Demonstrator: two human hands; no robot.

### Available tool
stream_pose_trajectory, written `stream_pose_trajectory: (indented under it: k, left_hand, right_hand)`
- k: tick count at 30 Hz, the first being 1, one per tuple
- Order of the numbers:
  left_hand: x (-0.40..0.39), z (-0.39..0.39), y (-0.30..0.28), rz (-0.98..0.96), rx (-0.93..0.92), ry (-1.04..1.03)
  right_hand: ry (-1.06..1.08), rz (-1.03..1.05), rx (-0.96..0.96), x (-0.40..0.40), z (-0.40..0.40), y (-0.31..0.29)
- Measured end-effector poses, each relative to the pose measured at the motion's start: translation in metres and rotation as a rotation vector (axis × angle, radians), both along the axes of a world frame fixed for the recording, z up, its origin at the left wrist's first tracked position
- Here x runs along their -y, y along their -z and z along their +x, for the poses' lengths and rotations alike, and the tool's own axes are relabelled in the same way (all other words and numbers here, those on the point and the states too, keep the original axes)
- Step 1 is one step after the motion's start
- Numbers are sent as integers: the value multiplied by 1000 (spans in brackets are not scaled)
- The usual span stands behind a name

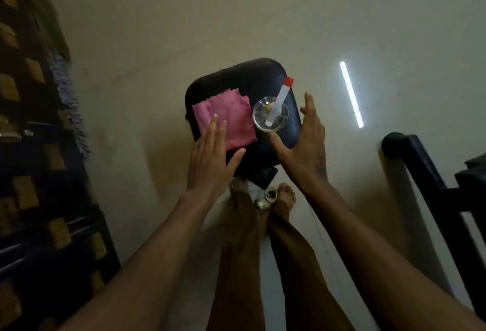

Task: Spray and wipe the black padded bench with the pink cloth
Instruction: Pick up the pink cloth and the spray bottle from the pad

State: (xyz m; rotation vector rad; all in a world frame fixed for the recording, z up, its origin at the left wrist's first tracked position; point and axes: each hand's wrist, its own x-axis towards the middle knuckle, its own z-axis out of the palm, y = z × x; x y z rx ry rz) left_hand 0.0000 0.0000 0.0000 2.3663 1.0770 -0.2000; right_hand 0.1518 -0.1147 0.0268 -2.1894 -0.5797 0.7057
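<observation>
Pink cloth (224, 120) lies folded on left half of black padded bench (263, 75); clear spray bottle (271, 114) stands just right of it. Left hand (211, 160) open, fingertips over cloth's near edge. Right hand (302, 144) spread, empty, closing toward bottle. Judged: neither spraying nor wiping begun; whole task remains.

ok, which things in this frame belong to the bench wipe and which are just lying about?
Job:
black padded bench
pink cloth, folded on the bench
spray bottle, standing beside the cloth
left hand
right hand

Lying about:
patterned rug
dark frame
small items by the feet
</observation>
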Motion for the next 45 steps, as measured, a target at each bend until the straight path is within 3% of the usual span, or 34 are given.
stream_pose_trajectory:
  k: [7,15,20,26,31,38,45]
  left_hand:
    - [-45,7,104,116,-89,280]
    - [-78,-2,144,96,-124,478]
    - [-81,1,135,88,-77,463]
    - [-71,7,89,-201,140,241]
    - [-38,-2,56,-247,240,393]
    - [29,13,39,-377,264,402]
    - [137,57,22,-417,182,593]
  right_hand:
    - [54,47,-10,-30,7,65]
    - [144,80,49,-69,14,72]
    - [187,77,103,-65,9,67]
    - [189,-43,37,-41,-25,45]
    - [278,-93,-35,7,-51,25]
    - [510,1,-82,98,-74,12]
    - [808,-15,-60,231,-73,10]
